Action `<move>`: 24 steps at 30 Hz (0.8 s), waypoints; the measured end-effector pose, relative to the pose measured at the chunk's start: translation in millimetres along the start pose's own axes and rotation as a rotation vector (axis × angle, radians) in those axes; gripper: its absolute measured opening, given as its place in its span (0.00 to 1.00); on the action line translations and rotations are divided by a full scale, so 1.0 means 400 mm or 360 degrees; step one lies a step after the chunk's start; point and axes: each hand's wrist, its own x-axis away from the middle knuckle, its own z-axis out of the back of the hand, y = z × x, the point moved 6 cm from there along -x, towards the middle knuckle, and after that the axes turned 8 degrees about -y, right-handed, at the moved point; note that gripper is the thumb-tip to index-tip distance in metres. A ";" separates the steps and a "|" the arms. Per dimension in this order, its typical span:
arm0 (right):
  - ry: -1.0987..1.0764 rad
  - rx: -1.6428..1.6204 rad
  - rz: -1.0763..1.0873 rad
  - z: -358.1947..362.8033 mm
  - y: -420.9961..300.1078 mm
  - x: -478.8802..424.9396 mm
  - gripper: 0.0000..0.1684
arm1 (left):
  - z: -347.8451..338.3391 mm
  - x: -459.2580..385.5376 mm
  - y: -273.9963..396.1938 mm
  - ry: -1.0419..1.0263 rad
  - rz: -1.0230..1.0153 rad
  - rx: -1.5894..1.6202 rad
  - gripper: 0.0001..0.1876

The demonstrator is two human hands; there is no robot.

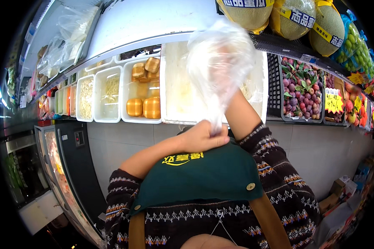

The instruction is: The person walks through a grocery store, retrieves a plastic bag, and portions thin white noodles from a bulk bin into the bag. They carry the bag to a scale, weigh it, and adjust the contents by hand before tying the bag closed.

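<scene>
My left hand [205, 137] grips the gathered lower end of a clear plastic bag [202, 62], close to my green apron [199, 177]. The bag is puffed out and blurred. My right hand [222, 67] shows dimly through the film, near the bag's middle. Whether it is inside the bag or behind it, I cannot tell, and its fingers are unclear. Beneath both lies a white foam box [176, 105] with a pale inside. Some thin, pale strands [244, 88] show at its right side, partly covered by the bag.
Left of the box stand white tubs holding browned tofu blocks [151, 107], pale shreds [111, 88] and bean sprouts [86, 98]. Plums [304, 90] fill a crate on the right. Netted melons [294, 18] rest on the shelf above, whose metal edge [137, 46] crosses behind the tubs.
</scene>
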 end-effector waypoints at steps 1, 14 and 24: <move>-0.0122 0.0273 -0.0068 -0.047 0.010 -0.010 0.26 | 0.020 -0.011 0.024 0.0144 -0.0047 0.0413 0.12; -0.1606 -0.0950 -0.0330 -0.008 0.061 0.229 0.42 | 0.223 0.247 -0.106 0.0785 -0.0147 0.1669 0.15; -0.1722 -0.0974 -0.0337 -0.142 0.274 0.194 0.47 | 0.290 0.280 0.209 0.0599 -0.0785 0.1610 0.23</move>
